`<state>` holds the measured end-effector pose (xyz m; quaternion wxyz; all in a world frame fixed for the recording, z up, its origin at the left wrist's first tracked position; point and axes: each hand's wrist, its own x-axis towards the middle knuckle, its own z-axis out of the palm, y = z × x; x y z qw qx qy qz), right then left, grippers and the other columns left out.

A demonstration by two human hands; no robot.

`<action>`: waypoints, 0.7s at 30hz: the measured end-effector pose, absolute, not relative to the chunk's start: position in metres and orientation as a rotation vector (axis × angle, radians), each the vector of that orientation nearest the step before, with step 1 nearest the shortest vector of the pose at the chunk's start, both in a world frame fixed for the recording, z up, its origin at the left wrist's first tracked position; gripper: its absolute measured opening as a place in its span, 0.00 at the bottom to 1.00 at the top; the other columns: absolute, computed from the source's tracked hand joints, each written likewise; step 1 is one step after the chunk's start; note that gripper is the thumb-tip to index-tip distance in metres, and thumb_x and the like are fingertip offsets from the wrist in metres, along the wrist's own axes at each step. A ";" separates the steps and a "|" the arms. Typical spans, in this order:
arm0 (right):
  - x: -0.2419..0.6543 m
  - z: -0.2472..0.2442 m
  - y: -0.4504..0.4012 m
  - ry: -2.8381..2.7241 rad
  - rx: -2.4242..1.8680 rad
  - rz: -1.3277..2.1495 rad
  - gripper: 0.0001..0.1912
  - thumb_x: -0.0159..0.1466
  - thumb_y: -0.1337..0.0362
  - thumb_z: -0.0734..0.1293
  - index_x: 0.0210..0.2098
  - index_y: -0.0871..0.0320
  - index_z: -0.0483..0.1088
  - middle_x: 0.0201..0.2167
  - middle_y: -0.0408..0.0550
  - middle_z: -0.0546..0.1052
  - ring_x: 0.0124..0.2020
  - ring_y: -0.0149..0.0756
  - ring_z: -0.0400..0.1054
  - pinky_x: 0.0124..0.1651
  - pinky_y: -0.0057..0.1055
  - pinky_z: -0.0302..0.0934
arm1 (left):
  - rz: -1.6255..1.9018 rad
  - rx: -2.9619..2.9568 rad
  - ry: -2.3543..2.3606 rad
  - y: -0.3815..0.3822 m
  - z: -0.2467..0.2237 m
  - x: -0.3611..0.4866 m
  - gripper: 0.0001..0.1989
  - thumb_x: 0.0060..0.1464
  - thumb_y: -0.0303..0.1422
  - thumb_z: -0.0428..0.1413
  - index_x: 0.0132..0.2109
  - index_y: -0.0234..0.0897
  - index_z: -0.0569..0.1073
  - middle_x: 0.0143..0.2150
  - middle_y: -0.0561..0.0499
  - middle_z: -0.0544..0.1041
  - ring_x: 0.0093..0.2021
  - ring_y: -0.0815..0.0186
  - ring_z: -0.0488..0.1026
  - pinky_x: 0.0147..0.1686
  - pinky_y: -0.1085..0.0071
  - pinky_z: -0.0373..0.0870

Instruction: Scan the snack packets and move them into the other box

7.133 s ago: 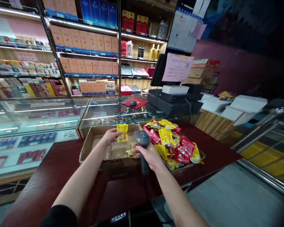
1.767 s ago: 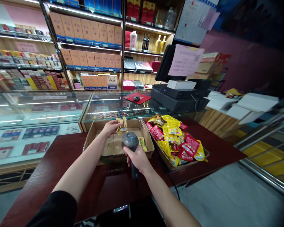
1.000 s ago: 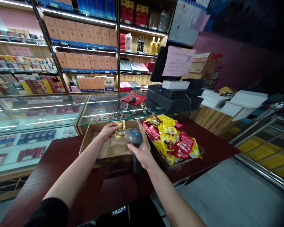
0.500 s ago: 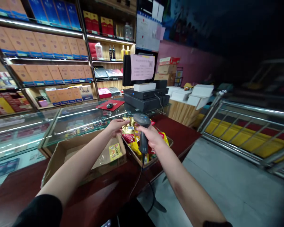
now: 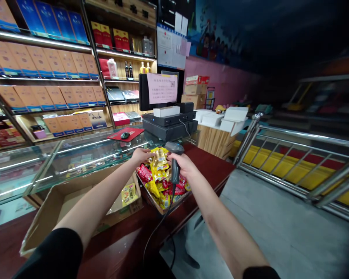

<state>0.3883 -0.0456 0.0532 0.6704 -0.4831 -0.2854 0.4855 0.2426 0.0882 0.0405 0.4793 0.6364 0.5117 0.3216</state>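
My right hand is wrapped round a dark barcode scanner, its cable hanging down. At the upper left of a shallow box, my left hand has its fingers closed on the edge of a yellow snack packet. Red and yellow packets fill this box under both hands. To the left, partly behind my left forearm, lies a larger open cardboard box with a flat yellow packet at its right end.
A glass display counter runs behind the boxes, with a mouse on a red mat. A monitor and black cash drawer stand beyond. Shelves of boxed goods rise at the left; a metal railing stands at the right.
The view has shifted, so the surroundings sit further left. The scanner has moved right relative to the packets, and more of the yellow packet between my hands shows.
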 end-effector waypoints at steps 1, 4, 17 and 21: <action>0.386 0.053 -0.047 -0.644 -1.077 1.082 0.05 0.45 0.73 0.68 0.24 0.61 0.71 0.17 0.41 0.71 0.21 0.29 0.66 0.28 0.25 0.63 | 0.787 1.560 1.251 0.091 0.039 0.237 0.32 0.25 0.41 0.71 0.41 0.30 0.79 0.27 0.49 0.76 0.26 0.70 0.70 0.24 0.75 0.70; 0.376 0.055 -0.051 -0.644 -1.087 1.035 0.06 0.45 0.72 0.68 0.25 0.61 0.73 0.16 0.40 0.70 0.21 0.28 0.65 0.27 0.24 0.61 | 0.789 1.549 1.249 0.096 0.037 0.217 0.31 0.25 0.42 0.71 0.40 0.31 0.79 0.27 0.50 0.76 0.26 0.70 0.70 0.24 0.76 0.69; 0.287 0.042 -0.059 -0.797 -1.039 1.247 0.13 0.43 0.69 0.72 0.30 0.60 0.74 0.26 0.44 0.76 0.32 0.32 0.70 0.37 0.27 0.65 | 0.470 1.706 1.488 0.089 -0.025 0.107 0.28 0.30 0.45 0.68 0.39 0.33 0.79 0.28 0.46 0.77 0.25 0.66 0.72 0.22 0.74 0.69; 0.260 0.023 -0.063 -0.843 -1.052 1.320 0.12 0.43 0.69 0.72 0.30 0.59 0.75 0.28 0.44 0.77 0.32 0.31 0.71 0.39 0.26 0.65 | 0.273 1.812 1.630 0.079 -0.057 0.091 0.37 0.24 0.48 0.69 0.45 0.32 0.77 0.34 0.40 0.78 0.24 0.61 0.74 0.22 0.71 0.69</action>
